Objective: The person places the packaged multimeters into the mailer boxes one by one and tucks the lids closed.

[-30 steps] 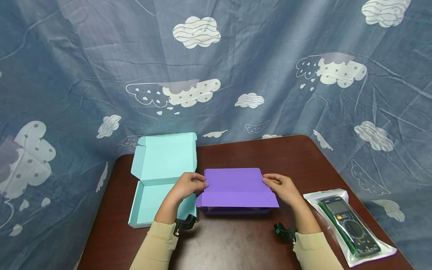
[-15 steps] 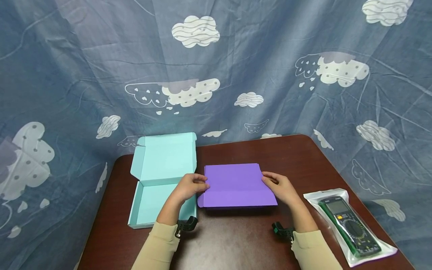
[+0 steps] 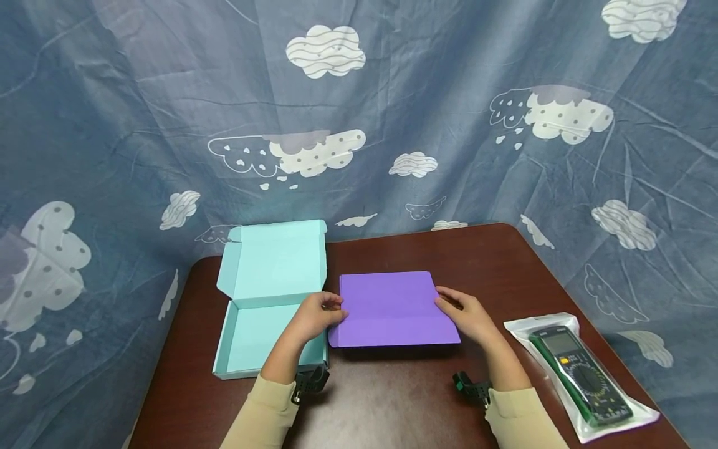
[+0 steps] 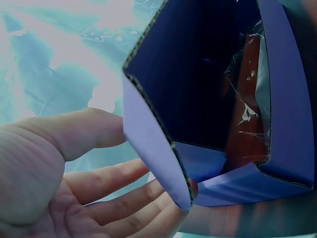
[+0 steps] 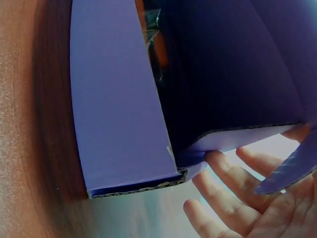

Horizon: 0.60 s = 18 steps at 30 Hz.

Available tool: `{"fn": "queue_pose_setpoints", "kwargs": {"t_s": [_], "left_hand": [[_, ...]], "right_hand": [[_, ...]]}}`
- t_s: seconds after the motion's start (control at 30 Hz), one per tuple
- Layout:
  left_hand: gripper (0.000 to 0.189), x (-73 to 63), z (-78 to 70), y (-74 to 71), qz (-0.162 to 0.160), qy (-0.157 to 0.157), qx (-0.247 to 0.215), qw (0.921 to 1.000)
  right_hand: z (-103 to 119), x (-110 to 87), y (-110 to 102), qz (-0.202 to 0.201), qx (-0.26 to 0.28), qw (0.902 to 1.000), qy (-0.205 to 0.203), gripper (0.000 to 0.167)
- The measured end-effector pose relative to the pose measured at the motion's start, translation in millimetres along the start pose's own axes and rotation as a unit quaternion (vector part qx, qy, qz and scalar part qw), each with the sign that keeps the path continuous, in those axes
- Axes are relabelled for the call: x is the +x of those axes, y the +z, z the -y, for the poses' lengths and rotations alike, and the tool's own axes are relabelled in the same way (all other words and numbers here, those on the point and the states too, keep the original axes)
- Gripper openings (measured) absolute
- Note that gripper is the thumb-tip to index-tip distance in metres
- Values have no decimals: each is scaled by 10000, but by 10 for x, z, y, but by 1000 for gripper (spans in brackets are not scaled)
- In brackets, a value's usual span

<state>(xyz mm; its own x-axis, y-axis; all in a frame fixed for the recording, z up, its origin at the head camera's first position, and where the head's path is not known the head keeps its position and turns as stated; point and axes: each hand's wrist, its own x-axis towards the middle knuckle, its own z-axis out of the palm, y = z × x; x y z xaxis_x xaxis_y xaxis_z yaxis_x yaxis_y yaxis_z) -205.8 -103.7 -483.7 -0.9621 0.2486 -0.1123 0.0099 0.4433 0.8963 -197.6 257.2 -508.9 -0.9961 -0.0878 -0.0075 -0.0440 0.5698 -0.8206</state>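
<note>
A purple cardboard box [image 3: 392, 305] lies mid-table, its lid swung over the top. In the left wrist view a gap shows between the lid and the front wall [image 4: 287, 94]. Something orange-brown in clear plastic [image 4: 247, 99] is inside, mostly hidden. My left hand [image 3: 315, 318] pinches the lid's left side, thumb against the side flap [image 4: 148, 134] and fingers behind it. At the other side my right hand [image 3: 467, 315] grips the lid's right edge; in the right wrist view its fingers touch the right side flap [image 5: 237, 139].
An open light-blue cardboard box [image 3: 280, 262] stands left of the purple one, close behind my left hand. On the right, a multimeter [image 3: 583, 374] lies in a clear bag near the table edge. A cloud-patterned curtain [image 3: 415, 93] hangs behind the brown table [image 3: 387, 405].
The lid has shifted slightly, and its front flap now hides the box front that showed below it one second ago. My left hand has moved a little toward the near side.
</note>
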Motion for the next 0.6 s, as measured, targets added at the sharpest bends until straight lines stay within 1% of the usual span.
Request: {"fn": "queue_pose_setpoints", "kwargs": {"t_s": [0.2, 0.33, 0.47, 0.6], "left_hand": [[34, -74, -29, 9, 97, 105, 371, 9992], [35, -88, -24, 33, 107, 174, 636, 9978], [34, -95, -4, 76, 85, 240, 845, 9961], [33, -111, 20, 138, 51, 293, 1126, 9932]], "right_hand": [[-12, -56, -11, -88, 159, 9998, 60, 51], [-27, -96, -6, 47, 230, 9997, 33, 51], [-64, -114, 36, 109, 397, 9991, -41, 51], [-113, -130, 81, 98, 461, 9989, 35, 51]]}}
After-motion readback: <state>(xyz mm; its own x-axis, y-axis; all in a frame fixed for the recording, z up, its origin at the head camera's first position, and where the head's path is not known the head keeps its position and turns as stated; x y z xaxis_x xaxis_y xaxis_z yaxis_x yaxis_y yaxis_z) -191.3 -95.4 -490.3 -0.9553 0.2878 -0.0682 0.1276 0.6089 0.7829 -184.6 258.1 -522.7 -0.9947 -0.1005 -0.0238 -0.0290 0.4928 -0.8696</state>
